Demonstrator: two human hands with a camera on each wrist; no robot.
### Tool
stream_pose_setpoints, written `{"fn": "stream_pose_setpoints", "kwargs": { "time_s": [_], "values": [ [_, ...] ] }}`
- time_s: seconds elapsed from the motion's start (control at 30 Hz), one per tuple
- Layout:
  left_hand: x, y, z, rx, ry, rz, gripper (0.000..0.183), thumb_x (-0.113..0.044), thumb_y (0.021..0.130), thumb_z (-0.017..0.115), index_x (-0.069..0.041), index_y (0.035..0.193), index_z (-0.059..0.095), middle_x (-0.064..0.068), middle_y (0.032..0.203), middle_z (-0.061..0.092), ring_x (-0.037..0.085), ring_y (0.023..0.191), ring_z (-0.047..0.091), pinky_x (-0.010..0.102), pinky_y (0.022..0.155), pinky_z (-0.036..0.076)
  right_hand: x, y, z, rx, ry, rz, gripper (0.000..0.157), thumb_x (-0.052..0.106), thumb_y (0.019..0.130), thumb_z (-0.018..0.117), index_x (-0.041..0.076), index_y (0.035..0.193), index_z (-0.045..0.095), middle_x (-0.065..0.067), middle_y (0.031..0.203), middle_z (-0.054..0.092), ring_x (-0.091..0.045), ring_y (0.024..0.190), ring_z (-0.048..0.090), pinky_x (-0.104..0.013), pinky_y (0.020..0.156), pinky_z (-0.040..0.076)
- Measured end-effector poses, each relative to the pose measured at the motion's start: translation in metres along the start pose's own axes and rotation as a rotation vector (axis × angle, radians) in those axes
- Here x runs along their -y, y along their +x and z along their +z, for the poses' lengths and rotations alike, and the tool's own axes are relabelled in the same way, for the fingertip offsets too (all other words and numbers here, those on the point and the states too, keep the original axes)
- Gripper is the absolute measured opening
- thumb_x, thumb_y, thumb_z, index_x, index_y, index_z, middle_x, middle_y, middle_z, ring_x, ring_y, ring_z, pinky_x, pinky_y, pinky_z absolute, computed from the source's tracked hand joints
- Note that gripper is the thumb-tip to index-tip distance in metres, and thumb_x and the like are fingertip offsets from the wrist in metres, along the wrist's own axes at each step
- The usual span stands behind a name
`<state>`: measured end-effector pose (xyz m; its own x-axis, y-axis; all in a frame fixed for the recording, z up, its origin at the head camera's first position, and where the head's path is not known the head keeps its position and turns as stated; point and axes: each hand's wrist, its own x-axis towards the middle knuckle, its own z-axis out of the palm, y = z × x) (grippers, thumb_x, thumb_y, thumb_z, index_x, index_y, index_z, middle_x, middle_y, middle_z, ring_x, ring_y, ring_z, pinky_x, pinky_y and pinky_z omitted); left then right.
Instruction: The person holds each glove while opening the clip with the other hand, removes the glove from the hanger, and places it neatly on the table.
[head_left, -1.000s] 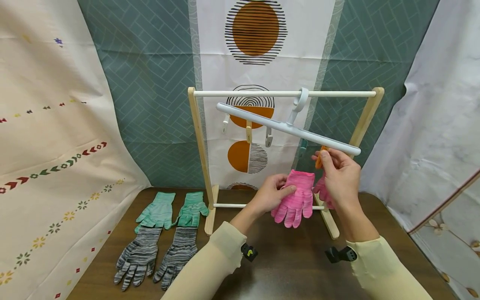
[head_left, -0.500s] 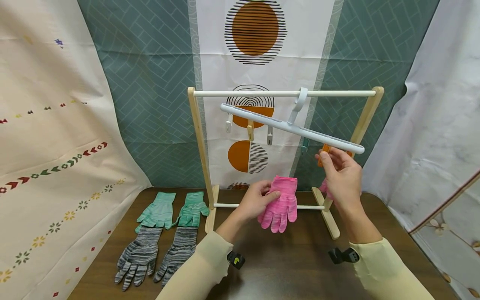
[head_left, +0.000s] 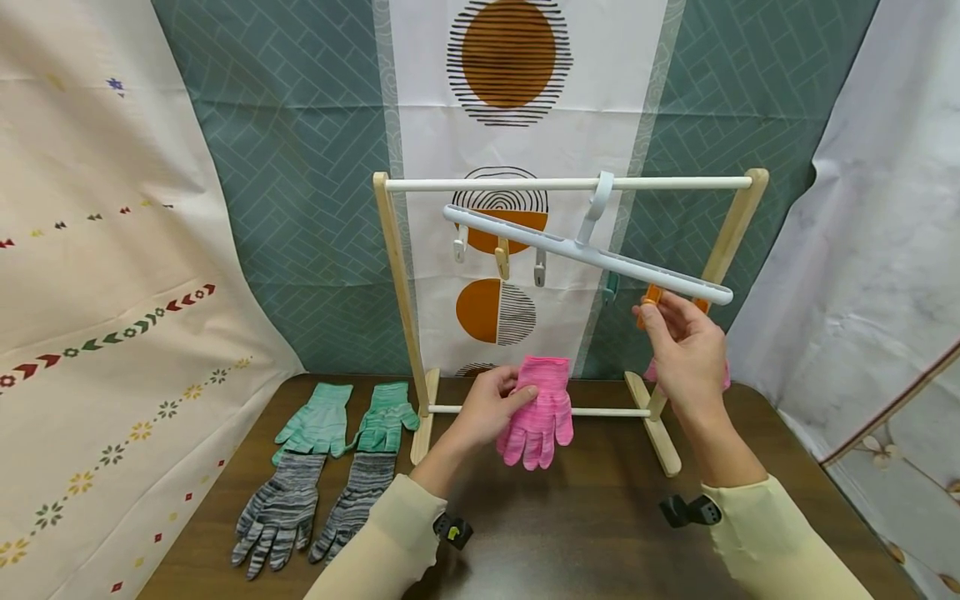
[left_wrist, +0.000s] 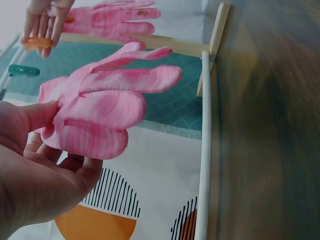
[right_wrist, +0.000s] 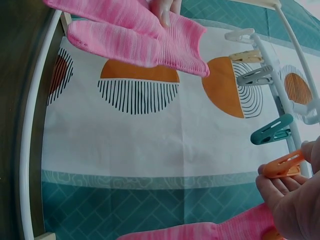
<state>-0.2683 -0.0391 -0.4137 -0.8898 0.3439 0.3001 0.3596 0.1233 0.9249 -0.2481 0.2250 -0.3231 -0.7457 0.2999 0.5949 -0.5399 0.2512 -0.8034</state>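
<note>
My left hand (head_left: 486,407) pinches a pink knit glove (head_left: 538,421) near its cuff, thumb in front; the glove's fingers point down. With thumb and fingers, my right hand (head_left: 688,343) pinches an orange clothespin (right_wrist: 284,165) on the grey-white hanger (head_left: 555,245). That hanger hooks over the rack's top bar (head_left: 480,184) and tilts, its right end low. A second pink glove (left_wrist: 112,21) hangs behind my right hand, by another orange clip (head_left: 702,306) at the hanger's right end. Beside the pinched clothespin is a teal clip (right_wrist: 271,131).
White (head_left: 461,244), beige (head_left: 502,258) and grey clips (head_left: 540,268) hang along the hanger's left half. Two green gloves (head_left: 318,421) and two grey striped gloves (head_left: 281,508) lie at the left of the brown table (head_left: 570,533). The wooden rack (head_left: 401,292) stands towards the back.
My left hand has moved left and slightly down with the pink glove, away from the right hand. The right hand keeps its pinch on the orange clothespin; the hanger has shifted slightly right.
</note>
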Motion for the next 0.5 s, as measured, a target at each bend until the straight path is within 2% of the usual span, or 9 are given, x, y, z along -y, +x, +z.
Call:
{"fn": "stream_pose_setpoints", "kwargs": {
  "time_s": [0.3, 0.5],
  "values": [
    [0.0, -0.01, -0.007, -0.009, -0.035, -0.021, 0.031, -0.009, 0.105, 0.069, 0.004, 0.133, 0.065, 0.018, 0.117, 0.077, 0.022, 0.099, 0.074, 0.031, 0.082, 0.061, 0.003, -0.002, -0.001, 0.013, 0.02, -0.017, 0.038, 0.012, 0.104, 0.071, -0.005, 0.137, 0.066, -0.004, 0.114, 0.077, -0.01, 0.102, 0.075, -0.018, 0.095, 0.054],
    [-0.001, -0.016, -0.012, -0.014, -0.046, -0.047, 0.036, -0.01, 0.105, 0.069, 0.003, 0.138, 0.063, 0.019, 0.121, 0.075, 0.026, 0.102, 0.075, 0.034, 0.083, 0.061, 0.003, -0.005, -0.005, 0.006, -0.074, -0.015, 0.041, 0.018, 0.103, 0.073, 0.0, 0.14, 0.067, -0.015, 0.124, 0.075, -0.003, 0.102, 0.072, -0.017, 0.094, 0.054]
  ]
}}
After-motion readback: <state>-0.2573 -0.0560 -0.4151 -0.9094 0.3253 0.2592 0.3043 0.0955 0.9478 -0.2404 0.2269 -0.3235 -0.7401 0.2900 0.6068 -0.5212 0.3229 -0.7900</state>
